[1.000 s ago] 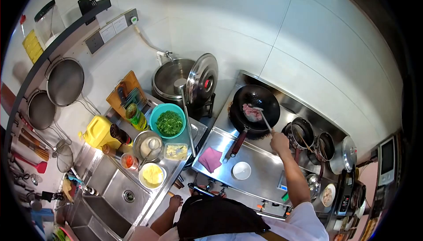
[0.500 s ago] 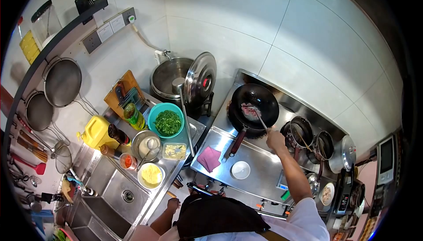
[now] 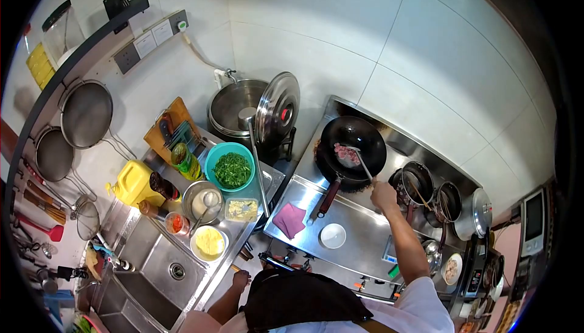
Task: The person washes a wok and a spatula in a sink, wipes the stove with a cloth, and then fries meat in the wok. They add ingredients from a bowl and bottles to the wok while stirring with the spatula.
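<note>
My right hand (image 3: 384, 195) is closed around the handle of a metal wok spatula (image 3: 365, 164). Its far end is down in a black wok (image 3: 372, 135) on the stove, among pinkish pieces of meat (image 3: 347, 153) that are browning. The wok's dark handle (image 3: 329, 198) points toward me, with no hand on it. Low beside my body, my left hand (image 3: 241, 279) hangs with its fingers curled; nothing shows in it. It is nearest the counter's edge, close to a short wooden handle (image 3: 236, 268).
A purple cloth (image 3: 289, 220) and a white bowl (image 3: 333, 235) lie before the wok. Two small pots (image 3: 447, 201) stand right. On the left counter are a teal bowl of chopped greens (image 3: 232, 169), a yellow-filled bowl (image 3: 208, 243) and bottles. A tall pot (image 3: 234, 108) stands behind.
The spatula and my right hand have shifted slightly right. The meat has moved in the wok, is more spread out and looks darker. My left hand has stayed nearly still.
</note>
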